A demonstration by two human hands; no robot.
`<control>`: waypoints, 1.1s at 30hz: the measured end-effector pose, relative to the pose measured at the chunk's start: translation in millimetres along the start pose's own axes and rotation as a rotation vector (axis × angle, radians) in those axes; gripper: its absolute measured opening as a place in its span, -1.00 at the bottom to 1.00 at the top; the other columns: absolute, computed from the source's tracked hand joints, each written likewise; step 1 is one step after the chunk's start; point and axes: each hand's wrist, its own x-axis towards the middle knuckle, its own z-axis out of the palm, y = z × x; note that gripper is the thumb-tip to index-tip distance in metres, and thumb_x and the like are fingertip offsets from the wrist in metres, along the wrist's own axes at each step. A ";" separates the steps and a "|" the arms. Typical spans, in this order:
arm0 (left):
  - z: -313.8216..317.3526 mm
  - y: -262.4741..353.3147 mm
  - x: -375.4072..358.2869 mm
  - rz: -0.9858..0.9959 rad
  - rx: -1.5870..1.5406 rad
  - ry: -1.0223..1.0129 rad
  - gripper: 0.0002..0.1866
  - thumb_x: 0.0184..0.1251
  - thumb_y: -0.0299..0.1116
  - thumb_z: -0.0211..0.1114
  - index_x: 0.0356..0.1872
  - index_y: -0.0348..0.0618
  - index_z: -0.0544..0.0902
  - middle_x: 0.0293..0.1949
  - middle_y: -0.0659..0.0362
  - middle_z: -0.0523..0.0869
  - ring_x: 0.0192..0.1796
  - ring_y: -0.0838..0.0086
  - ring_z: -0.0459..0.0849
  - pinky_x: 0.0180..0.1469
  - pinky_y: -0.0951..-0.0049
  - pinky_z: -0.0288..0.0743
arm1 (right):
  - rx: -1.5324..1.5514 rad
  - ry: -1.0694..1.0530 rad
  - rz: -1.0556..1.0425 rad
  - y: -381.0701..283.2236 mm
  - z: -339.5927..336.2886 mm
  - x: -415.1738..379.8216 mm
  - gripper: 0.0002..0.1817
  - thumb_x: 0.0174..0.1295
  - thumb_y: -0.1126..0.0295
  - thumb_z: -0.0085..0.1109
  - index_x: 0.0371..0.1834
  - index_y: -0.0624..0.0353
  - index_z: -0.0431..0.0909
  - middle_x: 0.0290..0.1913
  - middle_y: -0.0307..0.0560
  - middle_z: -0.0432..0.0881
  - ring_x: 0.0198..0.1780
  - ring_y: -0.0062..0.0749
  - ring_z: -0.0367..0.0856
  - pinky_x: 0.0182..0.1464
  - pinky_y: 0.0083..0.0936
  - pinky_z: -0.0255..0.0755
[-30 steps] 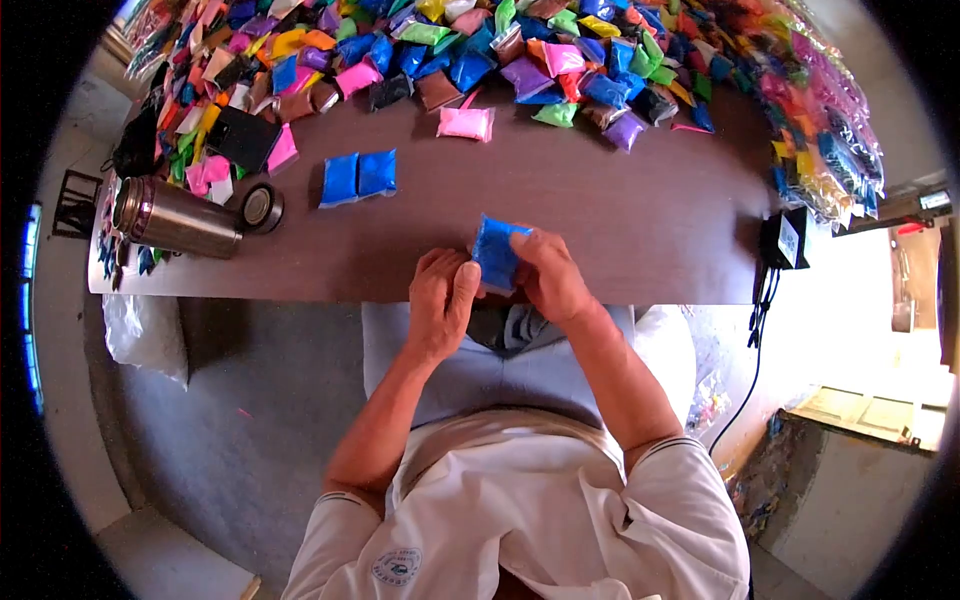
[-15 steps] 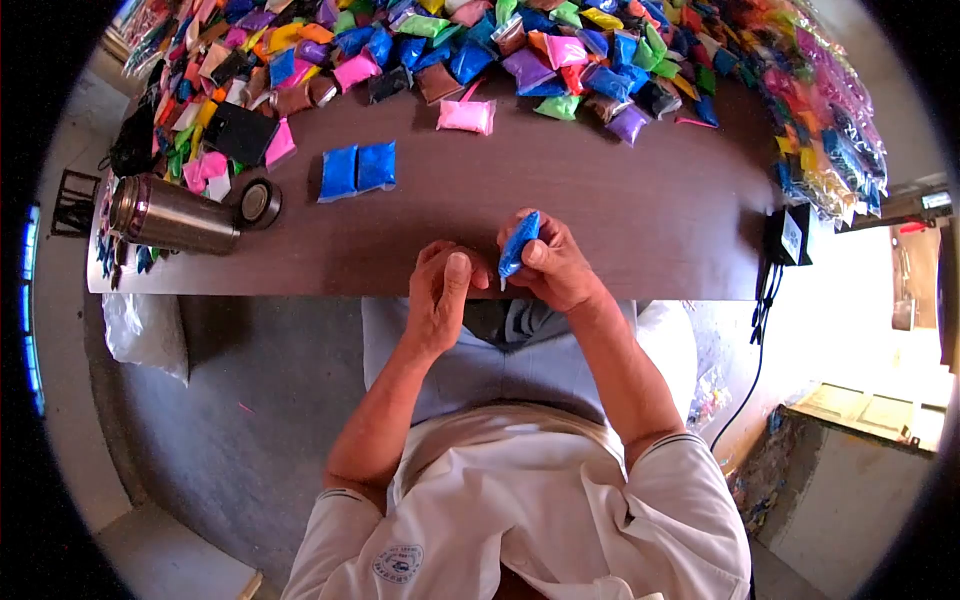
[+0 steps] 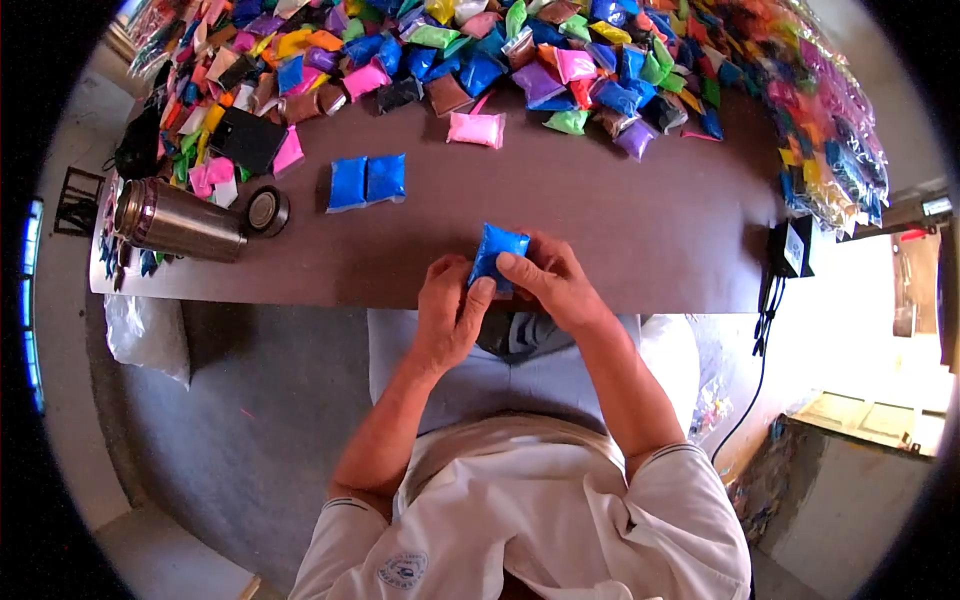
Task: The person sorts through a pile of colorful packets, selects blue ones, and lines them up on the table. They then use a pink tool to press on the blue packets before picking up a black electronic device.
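Observation:
A small blue packet (image 3: pixel 494 250) is held between my two hands just above the near edge of the table. My left hand (image 3: pixel 448 308) grips its lower left side, thumb on the front. On its right side, my right hand (image 3: pixel 556 282) pinches it with the thumb across the front and the fingers behind. Two more blue packets (image 3: pixel 368 183) lie side by side on the table (image 3: pixel 620 220), further away and to the left. Beyond my hands lies a pink packet (image 3: pixel 476 130).
Many coloured packets (image 3: pixel 430 60) are heaped along the far side. At the left are a steel flask (image 3: pixel 185 220), a round lid (image 3: pixel 267 211) and a black flat object (image 3: pixel 247 140). A black box with cables (image 3: pixel 790 247) sits at the right edge.
The blue packet, earlier edge-on in my right hand alone, now shows its broad face. My left hand has come over and taken hold of it too. The view has shifted slightly.

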 end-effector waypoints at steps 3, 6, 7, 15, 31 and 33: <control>-1.3 1.3 1.6 0.033 0.058 -0.029 -0.55 0.47 -0.02 -0.02 -0.43 -0.19 0.57 -0.47 0.05 0.59 -0.24 0.12 0.55 0.09 0.17 0.30 | 0.075 0.003 -0.023 15.8 -3.3 -0.2 -0.76 0.32 0.25 0.22 -0.24 0.24 0.55 -0.34 -0.32 0.57 -0.29 -0.70 0.44 -0.25 -0.64 0.39; 2.8 1.1 2.0 0.061 0.067 0.014 -0.53 0.47 -0.01 -0.03 -0.45 -0.19 0.58 -0.50 0.05 0.59 -0.24 0.11 0.55 0.10 0.17 0.30 | 0.113 -0.002 -0.035 15.4 -1.2 0.0 -0.77 0.33 0.26 0.20 -0.24 0.24 0.56 -0.34 -0.34 0.56 -0.29 -0.69 0.44 -0.24 -0.62 0.40; 3.8 0.0 1.5 0.062 0.030 0.070 -0.52 0.47 0.00 -0.02 -0.46 -0.19 0.58 -0.52 0.05 0.59 -0.24 0.11 0.55 0.10 0.17 0.30 | 0.109 0.004 0.008 12.5 0.0 -1.3 -0.78 0.33 0.27 0.20 -0.24 0.23 0.57 -0.34 -0.34 0.56 -0.28 -0.69 0.44 -0.23 -0.61 0.39; 1.6 1.9 2.7 0.070 0.119 0.019 -0.53 0.46 -0.04 0.01 -0.54 -0.17 0.59 -0.54 0.07 0.61 -0.30 0.13 0.57 0.10 0.18 0.31 | -0.037 -0.083 0.000 6.7 -7.1 -0.9 -0.82 0.34 0.33 0.19 -0.22 0.24 0.57 -0.30 -0.33 0.59 -0.25 -0.69 0.45 -0.18 -0.59 0.41; 5.7 -3.9 2.3 0.190 0.177 0.022 -0.68 0.33 -0.28 0.18 -0.61 -0.21 0.47 -0.58 0.05 0.47 -0.43 0.09 0.48 -0.07 0.15 0.35 | -0.914 0.217 -0.293 21.9 18.2 136.2 -0.48 -0.01 0.19 0.45 -0.12 0.29 0.44 -0.27 0.19 0.60 -0.19 0.11 0.62 -0.17 -0.18 0.49; 7.3 -5.0 3.8 0.232 0.193 0.037 -0.69 0.32 -0.29 0.19 -0.60 -0.21 0.47 -0.58 0.05 0.48 -0.42 0.09 0.49 -0.08 0.15 0.36 | -0.929 0.267 -0.337 15.8 23.9 131.7 -0.46 -0.01 0.18 0.45 -0.08 0.26 0.43 -0.24 0.18 0.60 -0.17 0.11 0.62 -0.16 -0.16 0.49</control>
